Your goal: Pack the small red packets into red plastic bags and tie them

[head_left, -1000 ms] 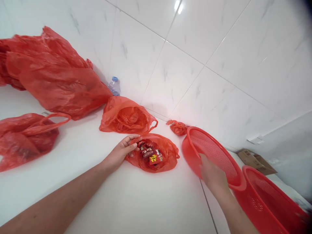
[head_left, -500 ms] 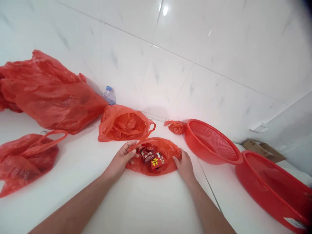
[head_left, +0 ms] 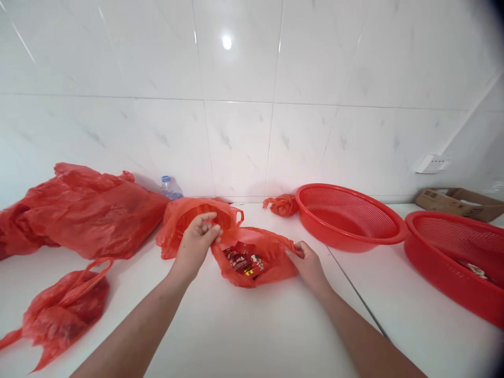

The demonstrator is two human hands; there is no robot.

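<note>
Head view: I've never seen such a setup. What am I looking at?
There is no machine here: these are a person's bare left hand and right hand. The head-worn camera looks forward and down. On the white table sits an open red plastic bag holding red printed packets. The right hand pinches the bag's right edge; the left is at its left edge, its grip hard to make out. More red plastic bags lie to the left, near a clear plastic bottle with a blue cap. To the right are two red perforated plastic baskets and a brown cardboard box.
</note>
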